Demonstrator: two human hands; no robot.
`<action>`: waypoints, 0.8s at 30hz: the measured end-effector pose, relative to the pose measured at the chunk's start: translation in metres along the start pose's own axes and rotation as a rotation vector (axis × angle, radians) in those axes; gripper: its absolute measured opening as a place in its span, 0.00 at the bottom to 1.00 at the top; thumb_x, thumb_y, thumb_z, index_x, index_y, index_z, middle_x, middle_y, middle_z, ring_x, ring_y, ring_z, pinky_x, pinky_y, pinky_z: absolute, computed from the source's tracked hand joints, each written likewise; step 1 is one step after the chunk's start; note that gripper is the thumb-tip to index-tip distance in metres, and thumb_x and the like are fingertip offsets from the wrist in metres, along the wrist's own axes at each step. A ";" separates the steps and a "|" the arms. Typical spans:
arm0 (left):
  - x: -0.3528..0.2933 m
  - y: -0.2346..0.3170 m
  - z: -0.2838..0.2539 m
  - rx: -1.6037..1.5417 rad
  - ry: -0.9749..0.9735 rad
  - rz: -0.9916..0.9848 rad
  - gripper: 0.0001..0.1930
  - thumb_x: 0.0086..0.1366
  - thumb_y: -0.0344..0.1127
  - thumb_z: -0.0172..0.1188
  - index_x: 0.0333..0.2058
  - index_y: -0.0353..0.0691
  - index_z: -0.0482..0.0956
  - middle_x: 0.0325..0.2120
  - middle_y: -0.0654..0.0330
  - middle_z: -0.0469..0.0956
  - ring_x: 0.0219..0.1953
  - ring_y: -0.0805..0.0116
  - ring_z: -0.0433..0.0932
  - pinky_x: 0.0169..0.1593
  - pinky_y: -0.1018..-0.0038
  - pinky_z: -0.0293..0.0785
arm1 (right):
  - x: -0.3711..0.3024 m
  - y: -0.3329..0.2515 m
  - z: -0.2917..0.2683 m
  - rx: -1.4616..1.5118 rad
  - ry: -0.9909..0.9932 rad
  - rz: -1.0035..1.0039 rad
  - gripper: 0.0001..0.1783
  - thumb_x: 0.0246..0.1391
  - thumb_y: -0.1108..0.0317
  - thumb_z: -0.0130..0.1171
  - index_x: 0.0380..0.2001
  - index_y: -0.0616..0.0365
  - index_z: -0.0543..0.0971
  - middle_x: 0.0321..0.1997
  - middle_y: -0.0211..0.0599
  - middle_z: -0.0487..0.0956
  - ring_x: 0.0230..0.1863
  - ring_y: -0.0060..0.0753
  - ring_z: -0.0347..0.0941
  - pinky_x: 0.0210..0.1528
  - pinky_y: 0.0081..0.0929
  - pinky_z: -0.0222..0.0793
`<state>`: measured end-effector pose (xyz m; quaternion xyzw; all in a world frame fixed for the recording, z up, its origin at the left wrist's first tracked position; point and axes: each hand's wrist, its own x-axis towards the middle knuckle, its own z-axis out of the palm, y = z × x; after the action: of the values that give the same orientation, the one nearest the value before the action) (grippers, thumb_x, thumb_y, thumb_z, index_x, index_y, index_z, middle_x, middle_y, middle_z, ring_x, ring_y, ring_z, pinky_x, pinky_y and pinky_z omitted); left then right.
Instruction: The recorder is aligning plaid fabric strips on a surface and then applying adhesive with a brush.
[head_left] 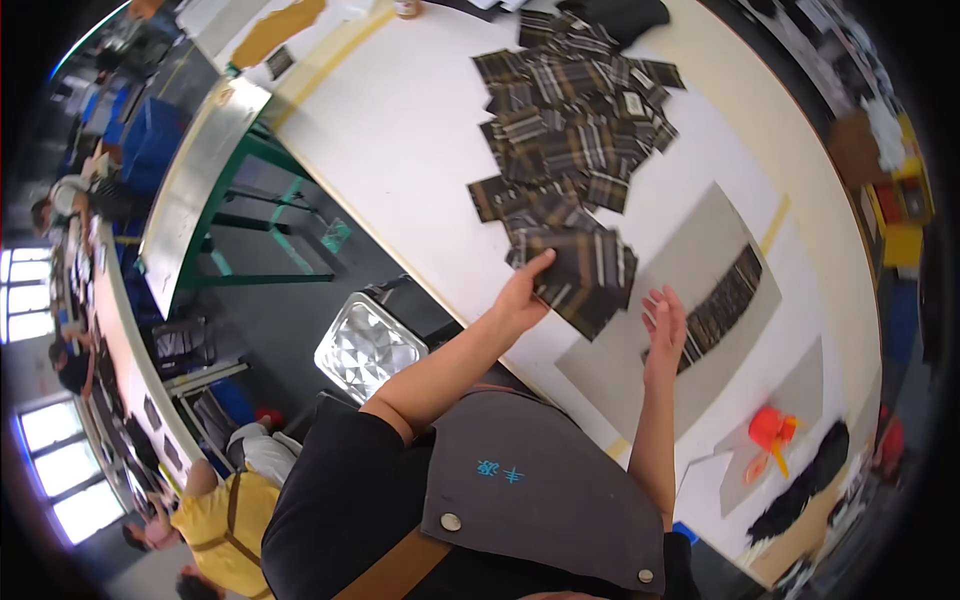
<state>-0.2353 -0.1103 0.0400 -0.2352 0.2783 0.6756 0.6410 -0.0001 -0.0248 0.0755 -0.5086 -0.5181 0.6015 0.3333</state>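
Observation:
My left hand [522, 298] is closed on a small bunch of dark striped fabric pieces [585, 268], its thumb lying on top. These pieces are at the near end of a large loose heap of similar striped fabric pieces [570, 130] on the white table. To the right, my right hand [664, 325] is open, fingers apart and nothing visible in it. It is at the left end of a long row of overlapping dark fabric pieces [725, 305] on a grey board [640, 390]. Whether that hand touches the row I cannot tell.
An orange-red container [770, 428] and a black cloth strip [805, 490] are at the right on the white table [390, 130]. A shiny metal-topped stool [370, 345] stands beside the table's left edge. A person in yellow [228, 515] and others work at the left.

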 end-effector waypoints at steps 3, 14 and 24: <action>-0.004 -0.032 0.012 -0.219 0.208 0.069 0.13 0.66 0.33 0.64 0.47 0.37 0.77 0.47 0.57 0.82 0.51 0.58 0.81 0.59 0.59 0.77 | -0.042 0.032 -0.017 -0.004 -0.027 0.228 0.27 0.68 0.53 0.55 0.63 0.56 0.70 0.57 0.36 0.77 0.53 0.30 0.75 0.55 0.29 0.69; -0.058 -0.133 -0.060 0.684 0.156 -0.442 0.22 0.69 0.50 0.58 0.43 0.32 0.79 0.45 0.48 0.82 0.39 0.61 0.85 0.41 0.72 0.84 | -0.057 0.089 -0.041 0.221 -0.156 0.459 0.28 0.65 0.67 0.59 0.65 0.64 0.65 0.52 0.42 0.79 0.50 0.31 0.79 0.52 0.23 0.75; 0.011 -0.106 -0.044 2.184 0.289 1.208 0.14 0.60 0.37 0.65 0.43 0.40 0.77 0.42 0.55 0.73 0.50 0.52 0.73 0.50 0.59 0.73 | 0.021 0.103 -0.038 0.017 -0.363 0.360 0.26 0.60 0.77 0.59 0.61 0.65 0.67 0.39 0.36 0.80 0.34 0.26 0.80 0.34 0.19 0.74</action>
<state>-0.1325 -0.1293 -0.0077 0.5103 0.8223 0.2462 0.0535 0.0437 -0.0192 -0.0276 -0.4734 -0.4655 0.7370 0.1265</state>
